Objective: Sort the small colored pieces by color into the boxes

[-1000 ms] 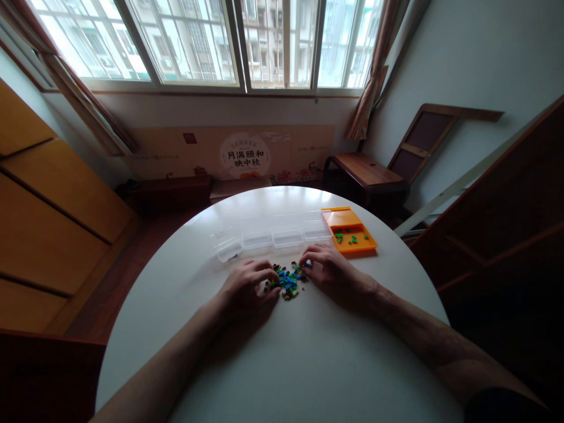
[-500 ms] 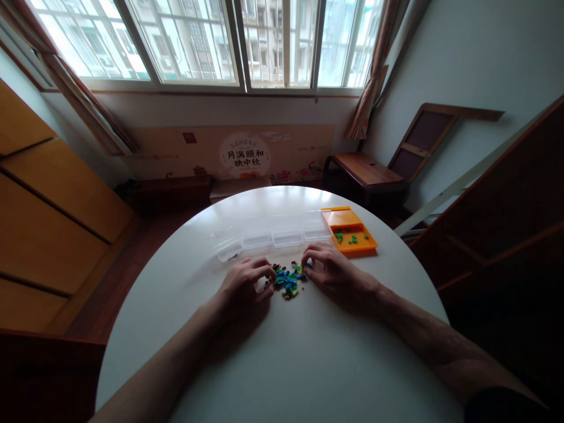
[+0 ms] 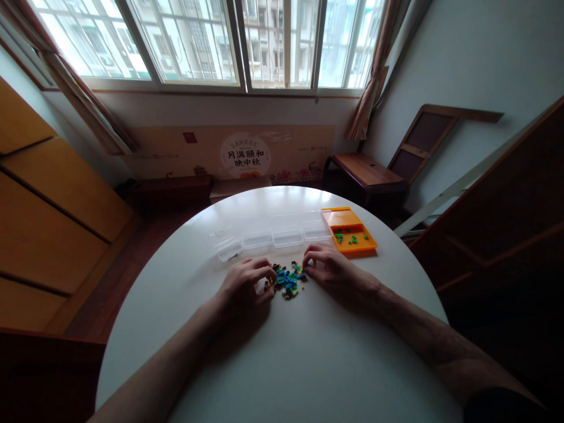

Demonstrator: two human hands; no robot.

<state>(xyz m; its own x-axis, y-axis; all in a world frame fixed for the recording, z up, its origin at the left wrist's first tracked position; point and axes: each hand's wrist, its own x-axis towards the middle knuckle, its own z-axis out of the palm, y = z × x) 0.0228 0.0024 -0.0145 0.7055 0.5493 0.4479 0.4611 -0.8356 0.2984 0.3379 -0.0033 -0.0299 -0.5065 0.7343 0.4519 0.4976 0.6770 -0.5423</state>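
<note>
A small heap of tiny coloured bricks [image 3: 287,281], mostly blue, green and yellow, lies on the round white table [image 3: 291,364]. My left hand [image 3: 245,286] rests at the heap's left edge, fingers curled with the tips among the bricks. My right hand [image 3: 331,270] sits at the heap's right edge, fingers bent and pinched at the pieces there. Whatever either hand holds is too small to make out.
Behind the heap stands a row of clear plastic boxes [image 3: 273,236]. An orange tray [image 3: 351,232] with a few green pieces lies at the back right. A wooden bench [image 3: 365,173] and wooden cupboards [image 3: 48,205] flank the table; windows are beyond.
Both hands stay at the heap; the left fingertips have shifted slightly along its left edge. The heap and boxes have not moved.
</note>
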